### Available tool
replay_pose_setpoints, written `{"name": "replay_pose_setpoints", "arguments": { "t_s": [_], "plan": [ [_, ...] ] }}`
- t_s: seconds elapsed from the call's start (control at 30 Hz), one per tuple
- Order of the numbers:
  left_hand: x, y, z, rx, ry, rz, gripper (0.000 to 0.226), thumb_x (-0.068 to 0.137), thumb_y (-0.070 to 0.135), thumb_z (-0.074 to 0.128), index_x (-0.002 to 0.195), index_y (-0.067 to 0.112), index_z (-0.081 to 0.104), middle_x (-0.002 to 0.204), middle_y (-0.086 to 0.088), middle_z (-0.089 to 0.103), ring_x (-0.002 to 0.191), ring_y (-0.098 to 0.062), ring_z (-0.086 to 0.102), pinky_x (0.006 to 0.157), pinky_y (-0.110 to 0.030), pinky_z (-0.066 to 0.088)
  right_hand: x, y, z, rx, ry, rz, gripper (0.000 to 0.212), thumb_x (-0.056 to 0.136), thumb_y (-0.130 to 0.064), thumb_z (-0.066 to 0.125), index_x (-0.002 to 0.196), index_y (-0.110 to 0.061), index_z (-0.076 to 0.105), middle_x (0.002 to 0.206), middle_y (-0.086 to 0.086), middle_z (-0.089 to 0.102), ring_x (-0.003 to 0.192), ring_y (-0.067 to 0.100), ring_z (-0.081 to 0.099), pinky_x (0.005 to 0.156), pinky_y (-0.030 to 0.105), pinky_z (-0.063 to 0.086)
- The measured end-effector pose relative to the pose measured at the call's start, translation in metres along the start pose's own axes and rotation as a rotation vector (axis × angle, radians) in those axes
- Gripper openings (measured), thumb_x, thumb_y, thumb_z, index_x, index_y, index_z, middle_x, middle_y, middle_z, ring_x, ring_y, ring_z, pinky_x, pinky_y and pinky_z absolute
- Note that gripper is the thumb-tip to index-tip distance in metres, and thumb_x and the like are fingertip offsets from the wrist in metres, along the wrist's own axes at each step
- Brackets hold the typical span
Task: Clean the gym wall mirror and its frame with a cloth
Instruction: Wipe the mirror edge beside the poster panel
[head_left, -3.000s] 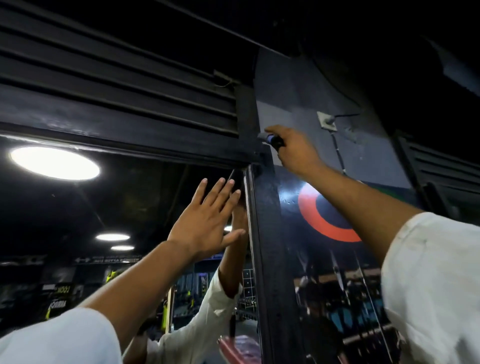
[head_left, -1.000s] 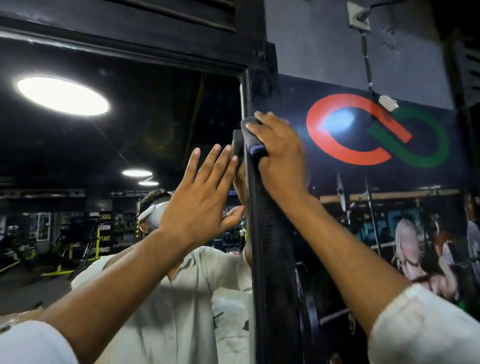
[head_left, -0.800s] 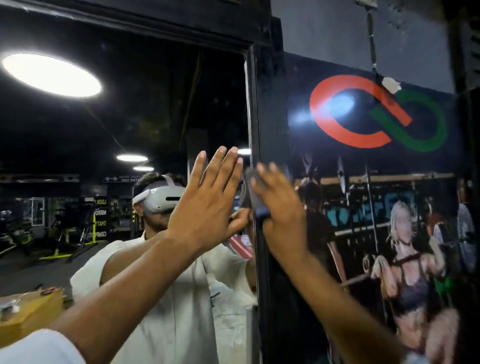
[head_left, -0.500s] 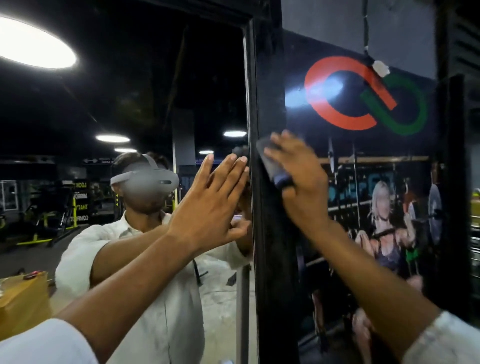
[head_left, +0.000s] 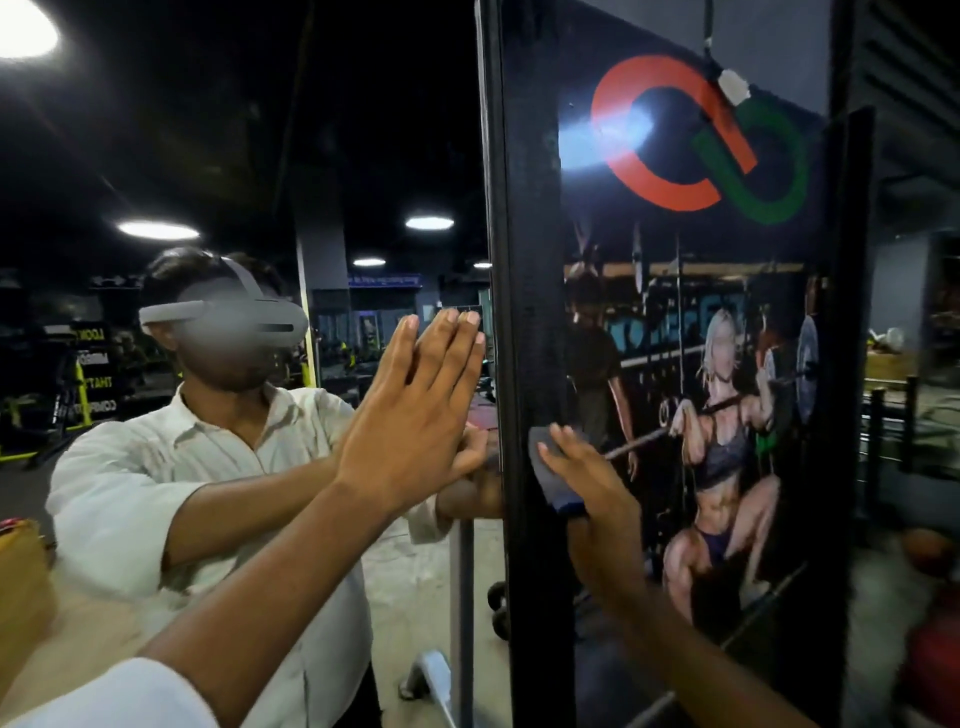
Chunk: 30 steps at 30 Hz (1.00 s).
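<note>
The wall mirror (head_left: 260, 156) fills the left half of the head view and reflects a person in a white shirt. Its black frame post (head_left: 530, 260) runs down the middle. My left hand (head_left: 415, 410) lies flat on the glass near the frame, fingers straight and together. My right hand (head_left: 587, 499) presses a dark grey-blue cloth (head_left: 550, 478) against the frame post at about chest height, with fingers laid over the cloth.
A glossy gym poster (head_left: 701, 364) with a red and green logo covers the wall right of the frame. A second black post (head_left: 847, 364) stands beyond it. A cable with a white connector (head_left: 732, 85) hangs over the poster's top.
My right hand has slid the cloth down the frame post from its top corner to chest height. My left hand stays flat on the glass. The view has tilted down.
</note>
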<state>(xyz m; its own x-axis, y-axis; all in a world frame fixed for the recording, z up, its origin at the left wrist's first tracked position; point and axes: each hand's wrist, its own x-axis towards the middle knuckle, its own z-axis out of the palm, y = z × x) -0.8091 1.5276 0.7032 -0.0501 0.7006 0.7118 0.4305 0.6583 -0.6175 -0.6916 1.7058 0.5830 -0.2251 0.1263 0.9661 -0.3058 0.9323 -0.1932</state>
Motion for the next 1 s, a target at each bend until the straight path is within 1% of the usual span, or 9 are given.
{"name": "replay_pose_setpoints", "arguments": {
  "t_s": [0.07,0.27,0.4,0.57,0.63,0.7,0.8,0.93,1.0],
  "plan": [
    [0.0,-0.001,-0.002,0.001,0.001,0.0,0.095,0.104,0.067,0.007,0.166,-0.003,-0.009,0.174,-0.027,-0.016,0.162,-0.042,-0.018,0.129,-0.064,-0.004,0.037,-0.01,-0.015,-0.034,0.036,-0.047,0.042,0.1,-0.009,0.053,0.14,-0.011,0.063,0.151,0.007,0.057,0.144,0.024,0.052,0.118,0.053,0.043],
    [-0.001,0.001,-0.003,-0.019,0.025,-0.004,0.091,0.104,0.062,0.011,0.167,-0.001,-0.003,0.176,-0.025,-0.01,0.164,-0.039,-0.011,0.13,-0.062,-0.005,0.149,-0.028,-0.005,-0.23,0.03,-0.2,0.053,0.088,0.013,0.07,0.138,-0.003,0.066,0.152,0.013,0.056,0.148,0.029,0.046,0.124,0.044,0.038],
    [-0.014,0.012,0.002,-0.058,0.045,-0.041,0.086,0.105,0.055,0.013,0.167,-0.002,-0.006,0.175,-0.025,-0.011,0.164,-0.04,-0.012,0.131,-0.061,-0.007,0.074,-0.011,0.012,-0.297,-0.065,-0.188,0.069,0.084,0.015,0.073,0.148,-0.004,0.057,0.161,0.012,0.046,0.155,0.031,0.035,0.126,0.046,0.033],
    [-0.044,0.039,0.009,-0.096,-0.001,-0.02,0.09,0.106,0.057,0.019,0.165,-0.004,-0.011,0.173,-0.028,-0.019,0.162,-0.043,-0.017,0.13,-0.063,-0.004,-0.014,-0.003,-0.012,-0.407,-0.436,-0.274,0.099,0.061,0.005,0.09,0.15,-0.015,0.051,0.159,0.007,0.045,0.151,0.029,0.038,0.117,0.048,0.042],
    [-0.053,0.048,0.012,-0.121,-0.012,-0.03,0.091,0.105,0.055,0.026,0.166,-0.002,-0.01,0.174,-0.027,-0.018,0.163,-0.041,-0.016,0.131,-0.062,-0.006,0.011,-0.014,-0.026,-0.395,-0.42,-0.298,0.084,0.069,-0.001,0.088,0.145,-0.012,0.057,0.151,0.013,0.053,0.142,0.03,0.045,0.111,0.048,0.05],
    [-0.056,0.054,0.014,-0.14,-0.025,-0.052,0.093,0.103,0.055,0.032,0.167,0.0,-0.008,0.174,-0.025,-0.017,0.163,-0.039,-0.016,0.131,-0.061,-0.006,0.052,-0.027,-0.033,-0.368,-0.248,-0.299,0.063,0.08,0.0,0.08,0.141,-0.004,0.062,0.146,0.02,0.056,0.135,0.032,0.047,0.108,0.041,0.048],
    [-0.056,0.058,0.015,-0.128,-0.036,-0.078,0.096,0.102,0.053,0.037,0.167,0.0,-0.008,0.175,-0.023,-0.015,0.163,-0.038,-0.015,0.131,-0.06,-0.006,0.11,-0.035,-0.033,-0.349,-0.072,-0.269,0.057,0.085,0.006,0.075,0.14,-0.003,0.063,0.144,0.021,0.055,0.133,0.035,0.049,0.104,0.042,0.051],
    [-0.059,0.063,0.018,-0.121,-0.046,-0.103,0.094,0.102,0.05,0.038,0.167,0.0,-0.008,0.176,-0.021,-0.015,0.164,-0.037,-0.013,0.132,-0.06,-0.004,0.081,-0.011,-0.007,-0.353,-0.118,-0.222,0.061,0.079,0.012,0.072,0.137,-0.005,0.064,0.139,0.018,0.056,0.129,0.033,0.049,0.091,0.048,0.058],
    [-0.061,0.068,0.02,-0.109,-0.053,-0.122,0.092,0.103,0.051,0.035,0.167,0.0,-0.008,0.176,-0.021,-0.015,0.164,-0.037,-0.014,0.132,-0.06,-0.002,0.024,0.002,0.005,-0.289,-0.173,-0.238,0.051,0.086,0.006,0.073,0.135,-0.006,0.066,0.134,0.016,0.058,0.127,0.022,0.047,0.095,0.039,0.056]
  ]
}}
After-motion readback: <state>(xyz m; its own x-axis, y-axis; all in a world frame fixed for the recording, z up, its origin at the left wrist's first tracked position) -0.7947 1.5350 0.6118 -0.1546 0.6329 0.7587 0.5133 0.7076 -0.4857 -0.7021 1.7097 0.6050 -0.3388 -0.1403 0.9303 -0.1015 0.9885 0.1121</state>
